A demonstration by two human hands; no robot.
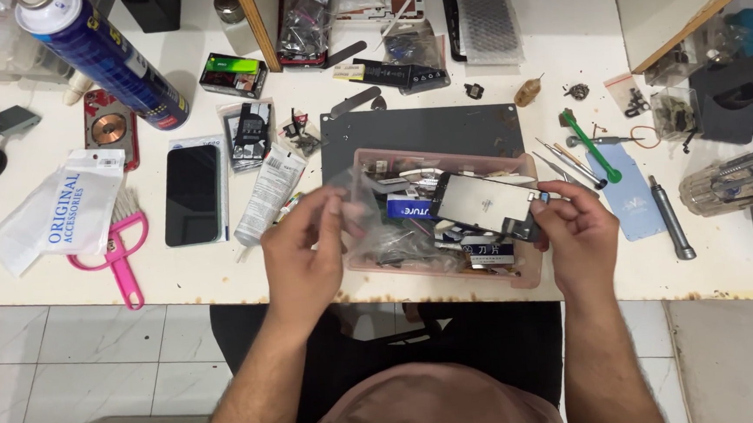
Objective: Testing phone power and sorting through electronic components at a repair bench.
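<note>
Holding a dark phone screen panel [483, 203] at its right end, the right hand [576, 230] has its fingers [559, 205] pinched closed on the part. The panel lies roughly level, its pale face up, above the pink plastic tray [528, 274] that sits at the front edge of the white desk [67, 278]. The tray is filled with small boxes, loose parts and clear bags. The left hand [305, 246] is over the tray's left side, its fingers [334, 207] closed on a clear plastic bag [353, 191]. The two hands are apart, the panel between them.

Behind the tray lies a grey work mat [424, 130], partly covered by it. Left of the tray, a white tube [269, 192] lies slanted, and just beyond it a black phone [192, 194] rests face up. Further left are a pink brush [120, 245] and a white printed packet [63, 209]. A blue spray can [101, 50] stands at the far left rear. Right of the tray lie a green-handled tool [592, 146], several thin metal tools [565, 161] and a grey screwdriver [671, 218].
</note>
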